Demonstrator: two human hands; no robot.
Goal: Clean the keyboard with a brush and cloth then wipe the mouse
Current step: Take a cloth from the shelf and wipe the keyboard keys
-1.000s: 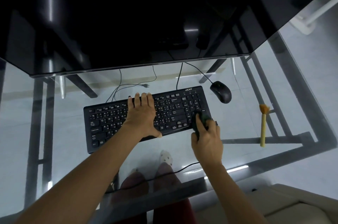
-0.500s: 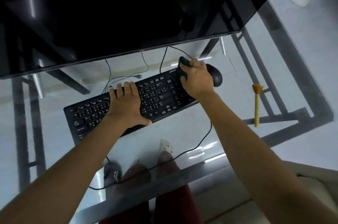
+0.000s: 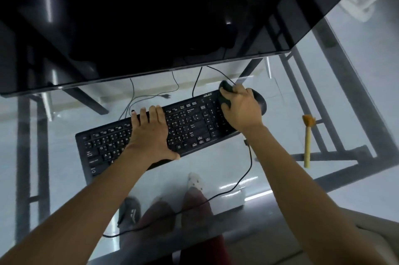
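**Now: cloth at the keyboard's far right corner, mouse just beyond**

Your right hand (image 3: 241, 111) is clenched around a dark cloth (image 3: 224, 96), pressing it on the far right corner of the keyboard (image 3: 190, 126), over the number pad. Your left hand (image 3: 151, 133) lies flat and spread on the middle keys, thumb hooked over the near edge, pinning the board down.

- Keyboard: long axis runs from near-left to far-right, skewed on the glass desk (image 3: 280, 156). The unwiped left stretch lies under and beyond your left hand.
- Mouse (image 3: 260, 102): just right of the cloth hand, mostly hidden behind your knuckles; only its dark right side shows. Right hand is clearly the nearer one. Judgement: a short slide to the right puts the cloth on it.
- Mouse cable (image 3: 216, 72) runs away toward the monitor (image 3: 151, 27), passing over the cloth's far end; it could snag as you shift.
- Brush (image 3: 307, 141): well apart to the right, lying with bristles away from you, untouched.
- A second cable (image 3: 248, 169) trails from beneath your right wrist toward the near edge.

Nothing else stands between cloth and mouse.
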